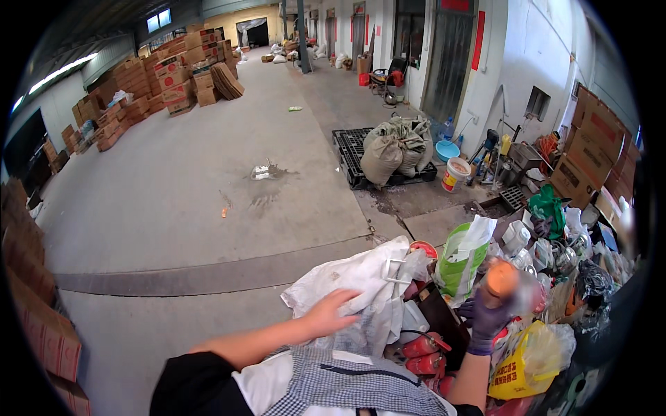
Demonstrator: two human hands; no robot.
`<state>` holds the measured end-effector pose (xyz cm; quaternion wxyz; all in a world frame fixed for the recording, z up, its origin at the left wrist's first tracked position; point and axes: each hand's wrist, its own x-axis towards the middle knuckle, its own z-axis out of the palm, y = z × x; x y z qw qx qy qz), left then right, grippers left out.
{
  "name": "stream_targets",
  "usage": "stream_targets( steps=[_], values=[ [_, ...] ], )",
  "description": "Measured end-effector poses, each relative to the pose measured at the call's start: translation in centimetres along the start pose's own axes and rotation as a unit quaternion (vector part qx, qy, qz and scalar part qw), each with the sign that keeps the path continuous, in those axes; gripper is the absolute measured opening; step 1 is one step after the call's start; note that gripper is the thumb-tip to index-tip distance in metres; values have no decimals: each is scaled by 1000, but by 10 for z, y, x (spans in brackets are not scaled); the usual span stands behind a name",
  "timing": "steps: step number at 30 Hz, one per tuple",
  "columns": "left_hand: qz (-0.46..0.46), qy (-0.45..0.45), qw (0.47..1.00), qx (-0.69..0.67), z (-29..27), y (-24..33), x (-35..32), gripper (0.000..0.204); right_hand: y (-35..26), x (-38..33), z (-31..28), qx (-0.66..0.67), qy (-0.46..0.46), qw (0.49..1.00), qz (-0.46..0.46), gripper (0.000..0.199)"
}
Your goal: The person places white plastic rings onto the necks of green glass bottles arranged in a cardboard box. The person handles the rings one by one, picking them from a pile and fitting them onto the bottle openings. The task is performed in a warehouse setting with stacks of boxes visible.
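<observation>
My left hand (pixel 331 314), bare, has its fingers stretched out and holds nothing. It hovers over or lies against a white woven sack (pixel 361 288); contact is hard to tell. My right hand (pixel 485 320) wears a dark purple glove and grips a clear plastic jar with an orange lid (pixel 501 279), smeared by motion. Beside the jar stands a green and white bag (pixel 460 260). Below it lies a yellow plastic bag (pixel 531 360) with clear plastic in it. Red fire extinguishers (pixel 424 353) lie between the sack and my right forearm.
A heap of mixed bottles and scrap spreads on the right, with a green plastic bag (pixel 548 210). Filled sacks (pixel 397 149) stand on a black pallet (pixel 350 163). A white bucket (pixel 456 175) stands nearby. Cardboard boxes (pixel 173 76) are stacked far left, more along the left edge.
</observation>
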<state>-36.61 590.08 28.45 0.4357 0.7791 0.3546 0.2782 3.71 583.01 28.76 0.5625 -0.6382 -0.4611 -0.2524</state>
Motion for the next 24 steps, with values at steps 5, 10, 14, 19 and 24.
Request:
stream_targets(
  steps=[5,10,14,19,24],
  values=[
    [151,60,980,-111,17,83,40,114,-157,-52,56,129,-90,987,12,65],
    [162,168,943,-236,7,67,27,119,-212,-102,97,178,-87,980,33,67],
    [130,162,928,-308,-25,54,-1,113,-260,-106,79,139,-206,966,-66,65],
    [140,181,887,-401,-59,30,-25,110,-294,-105,78,243,-315,915,-75,78],
    [120,94,900,-409,-79,44,-48,108,-312,-94,69,394,-530,750,31,82]
  ],
)
